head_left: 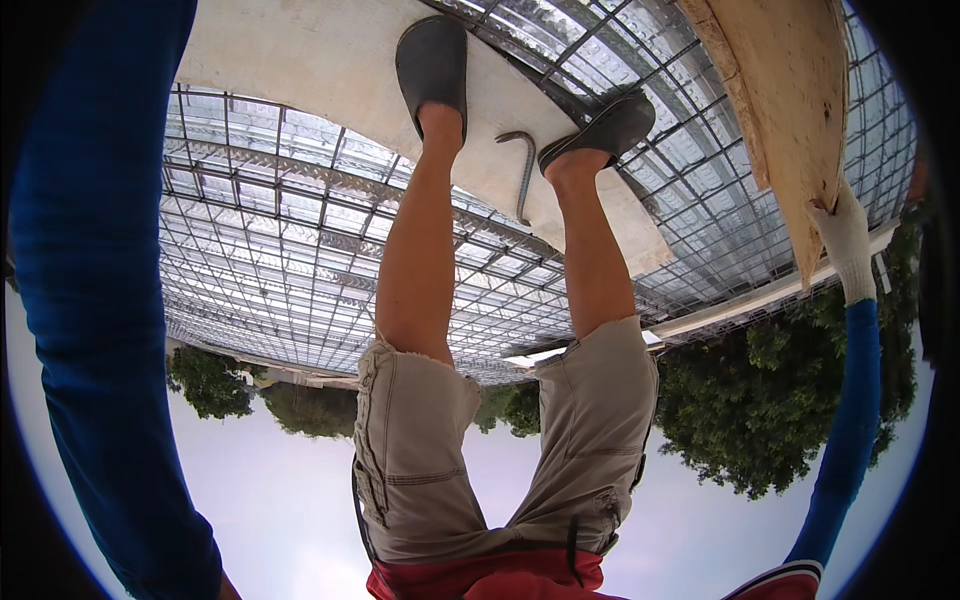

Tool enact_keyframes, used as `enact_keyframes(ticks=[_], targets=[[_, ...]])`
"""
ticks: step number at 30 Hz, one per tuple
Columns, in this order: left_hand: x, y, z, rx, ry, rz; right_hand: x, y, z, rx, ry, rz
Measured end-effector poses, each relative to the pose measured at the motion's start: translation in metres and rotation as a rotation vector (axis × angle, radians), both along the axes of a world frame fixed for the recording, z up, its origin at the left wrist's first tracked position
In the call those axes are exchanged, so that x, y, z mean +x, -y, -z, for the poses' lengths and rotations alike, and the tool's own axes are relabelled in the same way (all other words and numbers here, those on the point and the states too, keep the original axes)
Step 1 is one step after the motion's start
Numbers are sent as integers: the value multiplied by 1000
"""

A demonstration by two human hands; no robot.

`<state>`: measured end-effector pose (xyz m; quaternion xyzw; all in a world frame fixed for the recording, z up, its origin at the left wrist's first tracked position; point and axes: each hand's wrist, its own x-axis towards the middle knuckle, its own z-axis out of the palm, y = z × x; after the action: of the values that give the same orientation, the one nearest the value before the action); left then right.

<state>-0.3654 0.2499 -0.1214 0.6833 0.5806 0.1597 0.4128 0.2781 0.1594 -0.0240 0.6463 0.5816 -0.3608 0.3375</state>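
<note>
My right hand [847, 240], in a pale work glove, is closed on the lower edge of a rough, splintered plywood board [800, 90] at the upper right. The blue sleeve of my left arm [95, 300] runs up the left side, and that hand lies outside the picture. Between my feet rests a short grey metal bar [527, 175] with a hooked end. It lies on a pale flat sheet [290, 45], which my left dark clog [432, 65] stands on. The right clog [605, 130] is at the sheet's edge, partly over the mesh.
A grid of steel reinforcing bars [270, 215] spreads over shiny ribbed metal sheeting [640, 35] around the pale sheet. A light-coloured beam [720, 312] runs along the edge at the right. Trees [770, 390] and sky stand beyond it.
</note>
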Motion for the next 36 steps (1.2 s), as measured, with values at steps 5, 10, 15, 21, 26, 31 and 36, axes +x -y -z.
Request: enact_keyframes(ticks=[5, 10, 15, 21, 26, 31, 36], targets=[[0, 2, 20, -22, -100, 47, 6, -13, 5, 55, -62, -32], [-6, 16, 35, -40, -264, 71, 7, -33, 14, 62, -25, -122], [-3, 120, 56, -179, -399, -92, 41, -52, 15, 151, 61, -210], [77, 252, 36, -786, -202, -386, 38, -50, 17, 221, 7, -256], [145, 289, 6, -933, -32, -151, 16, -26, 18, 229, 54, -318], [131, 263, -3, -881, -132, -184, -2, -3, 18, 254, 100, -301], [53, 225, 15, -586, -18, -515, -26, 6, 11, 348, 132, -292]])
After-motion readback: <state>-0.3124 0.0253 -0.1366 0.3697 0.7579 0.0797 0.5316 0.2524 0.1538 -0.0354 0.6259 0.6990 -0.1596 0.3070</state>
